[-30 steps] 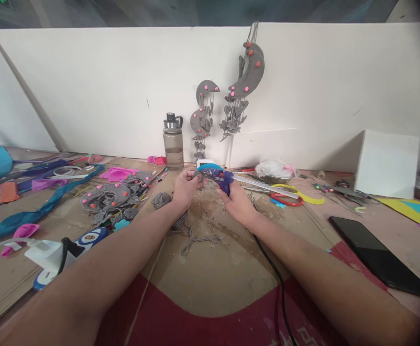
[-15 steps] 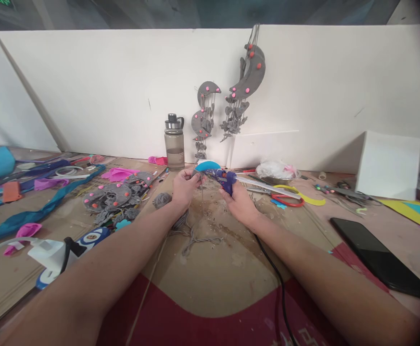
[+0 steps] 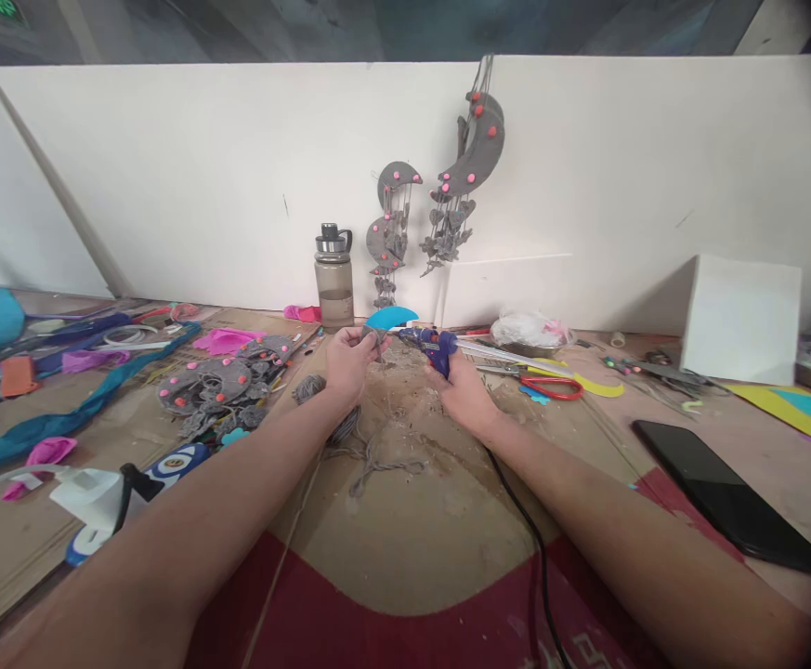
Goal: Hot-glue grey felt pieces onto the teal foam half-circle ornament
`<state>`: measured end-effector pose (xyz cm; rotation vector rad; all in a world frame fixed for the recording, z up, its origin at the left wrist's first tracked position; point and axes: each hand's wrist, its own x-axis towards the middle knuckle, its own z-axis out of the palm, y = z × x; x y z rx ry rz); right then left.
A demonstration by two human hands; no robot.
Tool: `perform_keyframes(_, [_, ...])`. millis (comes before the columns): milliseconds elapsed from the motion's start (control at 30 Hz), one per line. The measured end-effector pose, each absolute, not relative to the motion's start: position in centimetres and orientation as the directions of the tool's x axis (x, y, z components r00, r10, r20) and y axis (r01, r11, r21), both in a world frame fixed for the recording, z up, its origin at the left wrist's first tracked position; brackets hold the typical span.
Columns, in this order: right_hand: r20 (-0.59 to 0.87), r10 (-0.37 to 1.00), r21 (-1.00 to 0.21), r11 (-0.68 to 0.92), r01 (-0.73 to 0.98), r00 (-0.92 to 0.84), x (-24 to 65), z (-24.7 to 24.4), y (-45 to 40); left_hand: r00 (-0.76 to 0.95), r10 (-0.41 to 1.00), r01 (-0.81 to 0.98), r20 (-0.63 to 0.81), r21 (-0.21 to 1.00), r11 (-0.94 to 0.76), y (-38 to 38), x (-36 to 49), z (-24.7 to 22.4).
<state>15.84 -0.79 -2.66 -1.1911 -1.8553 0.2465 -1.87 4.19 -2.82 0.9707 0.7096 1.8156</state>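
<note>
My left hand [image 3: 350,360] pinches a small grey piece [image 3: 375,333], which looks like felt, between thumb and fingers. A thin strand hangs below it. Just beyond the fingertips shows a bright blue curved piece [image 3: 391,318]; I cannot tell whether the hand holds it too. In my right hand [image 3: 466,390] is a blue hot glue gun [image 3: 437,347], its nozzle pointing left at the grey piece. A clear glue stick [image 3: 499,355] juts from its back, and its black cord [image 3: 527,525] runs down toward me. Grey yarn [image 3: 349,432] lies under my left wrist.
A water bottle [image 3: 333,279] stands by the white board [image 3: 202,167], where grey moon hangings [image 3: 478,149] hang. Left lie more grey moon pieces [image 3: 220,381] and a power strip [image 3: 175,463]. Red-handled scissors [image 3: 551,386] and a phone [image 3: 725,492] lie right.
My left hand with the grey piece has drawn slightly left, away from the glue gun nozzle. More of the blue curved piece shows. The whole view has shifted a little.
</note>
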Motion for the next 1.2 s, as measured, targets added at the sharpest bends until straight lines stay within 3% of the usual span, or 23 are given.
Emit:
perform_keyframes(100, [0.517, 0.855, -0.678, 0.445, 0.585, -0.05, 16.2, -2.6, -0.3, -0.256, 0.913, -0.476, 0.317, 0.781, -0.404, 4.5, -2.0, -2.8])
perform_keyframes(233, [0.168, 0.984, -0.877, 0.119, 0.465, 0.066, 17.0, -2.1, 0.8, -0.257, 0.913, -0.448, 0.316, 0.799, -0.402, 4.5, -1.9, -2.8])
perform_keyframes(300, [-0.01, 0.997, -0.892, -0.045, 0.45, 0.079, 17.5, -1.9, 1.4, -0.257, 0.907, -0.375, 0.333, 0.831, -0.411, 4.4, -1.8, -2.8])
perform_keyframes(367, [-0.086, 0.991, -0.844, -0.127, 0.522, 0.103, 18.2, -1.5, 1.8, -0.254, 0.892, -0.238, 0.373, 0.87, -0.432, 4.1, -1.7, -2.8])
perform_keyframes(433, [-0.024, 0.993, -0.703, -0.099, 0.704, 0.116, 18.9, -1.2, 1.7, -0.247, 0.871, -0.089, 0.426, 0.885, -0.458, 3.7, -1.6, -2.6])
perform_keyframes(500, [0.14, 0.984, -0.467, -0.03, 0.884, 0.108, 19.5, -0.7, 1.1, -0.235, 0.854, -0.013, 0.464, 0.877, -0.48, 3.1, -1.4, -2.4])
perform_keyframes(567, [0.316, 0.944, -0.286, 0.006, 0.958, 0.089, 19.5, -0.3, 0.4, -0.222, 0.85, -0.009, 0.478, 0.871, -0.492, 2.6, -1.1, -2.1])
perform_keyframes(600, [0.387, 0.919, -0.266, 0.035, 0.963, 0.073, 19.3, -0.1, 0.1, -0.214, 0.849, -0.012, 0.482, 0.868, -0.496, 2.3, -0.9, -2.0])
perform_keyframes(700, [0.528, 0.849, -0.431, 0.289, 0.855, -0.021, 17.2, 0.0, -0.6, -0.192, 0.835, 0.015, 0.515, 0.852, -0.523, 1.6, -0.3, -1.8])
perform_keyframes(767, [0.565, 0.825, -0.632, 0.448, 0.632, -0.02, 15.1, -0.4, -0.8, -0.165, 0.811, 0.066, 0.561, 0.827, -0.558, 1.3, -0.1, -1.7])
perform_keyframes(867, [0.441, 0.897, -0.89, 0.431, 0.151, 0.035, 12.5, -1.4, -0.9, -0.088, 0.748, 0.196, 0.658, 0.748, -0.634, 0.9, -0.1, -1.5])
perform_keyframes(967, [0.37, 0.929, -0.916, 0.363, -0.172, -0.007, 11.5, -1.6, -1.3, -0.043, 0.688, 0.324, 0.724, 0.662, -0.676, 0.8, -0.3, -1.3])
perform_keyframes(1067, [0.425, 0.905, -0.891, 0.418, -0.18, 0.001, 11.8, -1.1, -1.9, -0.05, 0.685, 0.346, 0.727, 0.656, -0.671, 0.8, -0.2, -1.2])
perform_keyframes(1200, [0.543, 0.839, -0.838, 0.539, 0.086, 0.028, 12.6, -0.5, -2.5, -0.069, 0.743, 0.237, 0.666, 0.734, -0.636, 0.9, 0.3, -1.3])
